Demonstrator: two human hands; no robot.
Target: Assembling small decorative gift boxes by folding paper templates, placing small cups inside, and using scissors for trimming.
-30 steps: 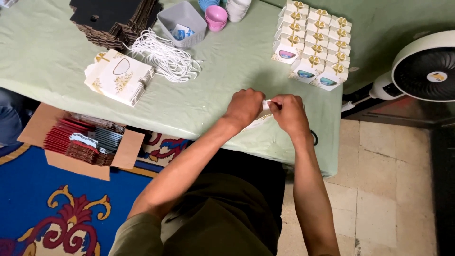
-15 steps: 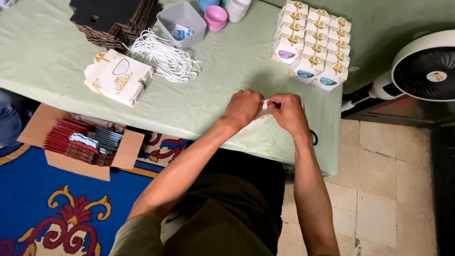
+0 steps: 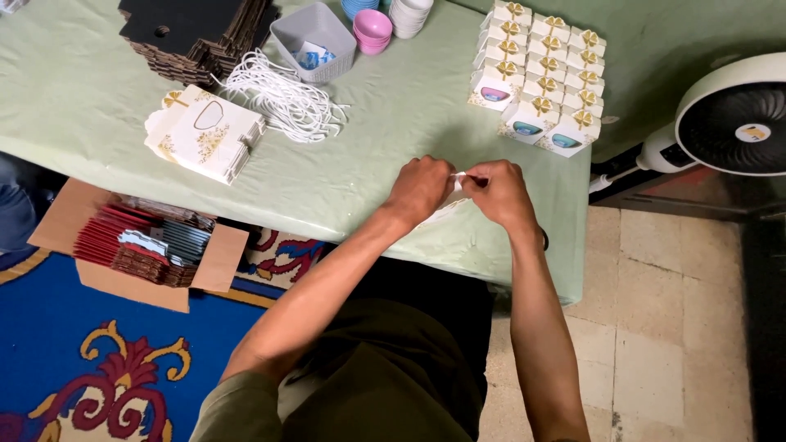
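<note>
My left hand point(image 3: 419, 188) and my right hand point(image 3: 497, 191) meet over the table's near edge, both pinching a small white piece point(image 3: 460, 177) between the fingertips. Part of a white flat box blank point(image 3: 446, 209) shows under my left hand. What the piece is exactly stays hidden by my fingers. A pile of white cords point(image 3: 282, 100) lies further back to the left. A stack of flat white boxes with gold print point(image 3: 205, 131) lies left of the cords.
Finished small white boxes with gold bows point(image 3: 536, 78) stand in rows at the back right. A grey tray point(image 3: 315, 33), pink and blue bowls point(image 3: 372, 23) and a dark cardboard stack point(image 3: 192, 29) sit at the back. A cardboard carton point(image 3: 135, 245) rests on the floor left; a fan point(image 3: 733, 115) stands right.
Both hands have stayed at the same spot, with only small finger movements on the white piece.
</note>
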